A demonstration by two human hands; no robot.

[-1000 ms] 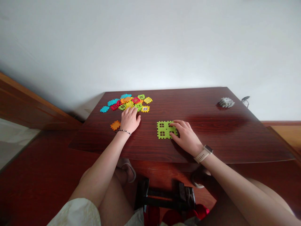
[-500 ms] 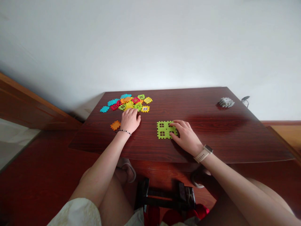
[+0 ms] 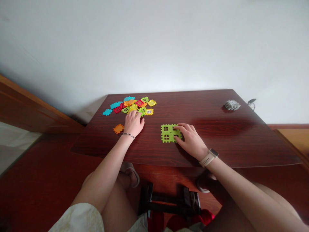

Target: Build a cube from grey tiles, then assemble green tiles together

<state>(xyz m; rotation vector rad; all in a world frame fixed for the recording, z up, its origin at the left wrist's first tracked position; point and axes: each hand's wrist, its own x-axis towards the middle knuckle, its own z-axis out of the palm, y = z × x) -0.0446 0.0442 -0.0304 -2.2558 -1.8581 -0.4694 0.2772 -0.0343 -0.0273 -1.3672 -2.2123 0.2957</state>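
My left hand (image 3: 134, 123) reaches to the near edge of a pile of flat, toothed plastic building tiles. Its fingers are stretched and bent down onto the tiles, and the fingertips are partly hidden. Just beyond them are a yellow tile (image 3: 133, 107) and a green tile (image 3: 142, 111). My right hand (image 3: 190, 138) lies with thumb and fingers apart over the right side of a green square panel (image 3: 170, 138). That panel shows several window-shaped openings and lies flat on the table; its right edge is covered by the hand.
An orange tile (image 3: 118, 129) lies apart, left of my left wrist. Blue tiles (image 3: 107, 112) edge the pile. A grey-white toothed stack (image 3: 232, 105) sits at the far right of the dark wooden table (image 3: 217, 129). Behind the table rises a white wall (image 3: 169, 48).
The green tile and the yellow window tile by my left fingertips have shifted slightly. My left fingers have moved a little; my right hand and the green panel have stayed put.
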